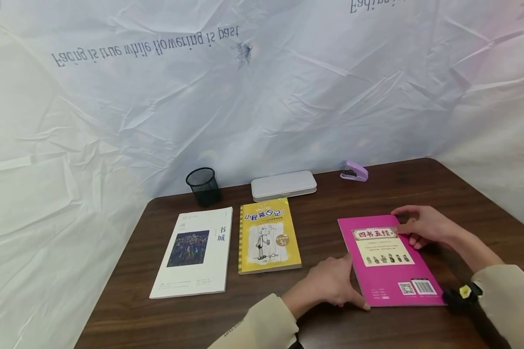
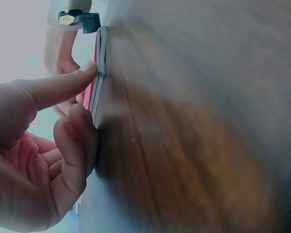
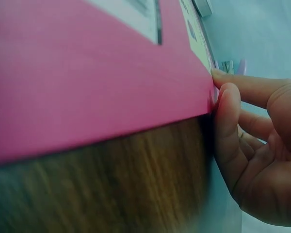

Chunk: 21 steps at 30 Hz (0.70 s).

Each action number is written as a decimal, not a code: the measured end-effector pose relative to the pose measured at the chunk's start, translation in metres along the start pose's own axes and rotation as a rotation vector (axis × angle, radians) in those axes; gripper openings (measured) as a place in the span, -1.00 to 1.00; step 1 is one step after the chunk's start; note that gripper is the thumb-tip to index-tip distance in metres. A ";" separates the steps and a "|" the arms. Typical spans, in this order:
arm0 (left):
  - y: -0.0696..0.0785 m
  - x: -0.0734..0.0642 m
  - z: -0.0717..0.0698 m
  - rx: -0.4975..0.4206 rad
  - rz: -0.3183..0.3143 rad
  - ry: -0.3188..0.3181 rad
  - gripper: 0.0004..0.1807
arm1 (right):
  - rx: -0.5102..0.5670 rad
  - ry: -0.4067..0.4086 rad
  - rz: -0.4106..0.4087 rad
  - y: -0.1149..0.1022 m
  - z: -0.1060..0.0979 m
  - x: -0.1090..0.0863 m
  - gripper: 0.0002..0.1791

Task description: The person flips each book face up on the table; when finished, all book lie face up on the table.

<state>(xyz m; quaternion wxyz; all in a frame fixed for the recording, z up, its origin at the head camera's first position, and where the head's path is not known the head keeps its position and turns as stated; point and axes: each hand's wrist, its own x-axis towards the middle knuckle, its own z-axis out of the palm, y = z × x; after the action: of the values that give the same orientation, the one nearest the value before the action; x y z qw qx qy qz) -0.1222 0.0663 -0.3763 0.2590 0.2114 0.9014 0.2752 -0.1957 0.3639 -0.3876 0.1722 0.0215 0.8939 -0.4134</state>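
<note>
A thin pink book [image 1: 393, 291] lies on the table at the right, its barcode side up with a cream panel and Chinese title. My left hand [image 1: 332, 281] grips its near left corner, the thumb along the near edge and the fingers bent at the left side. In the left wrist view, the thumb [image 2: 63, 87] touches the edge of the book's pages [image 2: 101, 58]. My right hand [image 1: 428, 225] pinches the far part of the right edge, its thumb on the cover; the right wrist view shows the fingertips [image 3: 228, 94] close against that edge.
Left of the pink book lie a yellow cartoon book [image 1: 292, 245] and a white book [image 1: 192, 278]. Along the back stand a black mesh pen cup [image 1: 204, 184], a white case [image 1: 284, 185] and a purple stapler [image 1: 355, 172]. White printed sheeting [image 1: 288, 97] hangs behind the wooden table [image 1: 126, 300].
</note>
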 end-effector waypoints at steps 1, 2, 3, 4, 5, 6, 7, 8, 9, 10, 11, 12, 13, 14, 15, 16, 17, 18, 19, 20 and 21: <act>0.000 0.000 0.001 0.015 0.008 0.006 -0.01 | 0.004 0.004 0.004 0.000 0.001 0.000 -0.21; 0.000 0.001 0.001 0.044 0.015 0.016 0.00 | 0.007 0.009 0.008 0.000 0.001 -0.001 -0.22; 0.000 0.001 0.002 0.073 0.018 0.028 0.00 | 0.010 0.012 0.010 -0.001 0.002 -0.002 -0.22; 0.000 0.001 0.002 0.102 0.019 0.038 0.00 | 0.014 0.015 0.011 -0.001 0.002 -0.002 -0.22; 0.000 0.002 0.003 0.122 0.022 0.045 0.00 | 0.017 0.018 0.011 -0.001 0.003 -0.003 -0.22; 0.001 0.002 0.003 0.145 0.026 0.053 0.01 | 0.018 0.020 0.011 -0.001 0.003 -0.003 -0.21; 0.001 0.002 0.004 0.164 0.022 0.059 0.01 | 0.020 0.022 0.011 -0.001 0.003 -0.003 -0.21; 0.001 0.003 0.004 0.183 0.019 0.066 0.00 | 0.024 0.023 0.010 0.000 0.004 -0.003 -0.20; 0.001 0.003 0.004 0.190 0.017 0.067 -0.01 | 0.029 0.025 0.008 0.000 0.004 -0.003 -0.20; 0.001 0.004 0.004 0.198 0.016 0.067 -0.02 | 0.040 0.026 0.008 0.001 0.004 -0.004 -0.19; 0.001 0.004 0.004 0.196 0.017 0.066 -0.03 | 0.052 0.027 0.008 0.003 0.004 -0.004 -0.18; 0.000 0.004 0.004 0.198 0.020 0.066 -0.04 | 0.069 0.029 0.013 0.004 0.004 -0.005 -0.18; 0.000 0.004 0.003 0.201 0.024 0.067 -0.06 | 0.087 0.032 0.019 0.005 0.004 -0.005 -0.18; -0.001 0.004 0.003 0.198 0.034 0.068 -0.08 | 0.104 0.033 0.025 0.007 0.003 -0.005 -0.18; -0.002 0.004 0.001 0.197 0.047 0.070 -0.10 | 0.119 0.036 0.029 0.008 0.003 -0.006 -0.18; -0.003 0.004 0.000 0.195 0.061 0.074 -0.11 | 0.130 0.039 0.033 0.009 0.003 -0.006 -0.18; -0.004 0.004 -0.001 0.193 0.075 0.077 -0.11 | 0.136 0.044 0.037 0.009 0.002 -0.005 -0.19; -0.005 0.004 -0.002 0.196 0.088 0.082 -0.12 | 0.138 0.048 0.038 0.010 0.002 -0.005 -0.19; -0.006 0.004 -0.003 0.196 0.099 0.084 -0.12 | 0.136 0.052 0.035 0.010 0.002 -0.005 -0.18; -0.006 0.004 -0.003 0.193 0.107 0.083 -0.12 | 0.132 0.056 0.031 0.010 0.002 -0.005 -0.18; -0.007 0.004 -0.003 0.192 0.112 0.082 -0.12 | 0.129 0.059 0.029 0.010 0.002 -0.005 -0.17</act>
<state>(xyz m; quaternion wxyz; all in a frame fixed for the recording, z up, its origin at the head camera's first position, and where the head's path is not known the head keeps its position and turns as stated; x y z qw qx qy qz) -0.1290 0.0619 -0.3795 0.1847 0.2738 0.9202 0.2101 -0.1882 0.3699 -0.3943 0.1498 0.0576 0.8697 -0.4668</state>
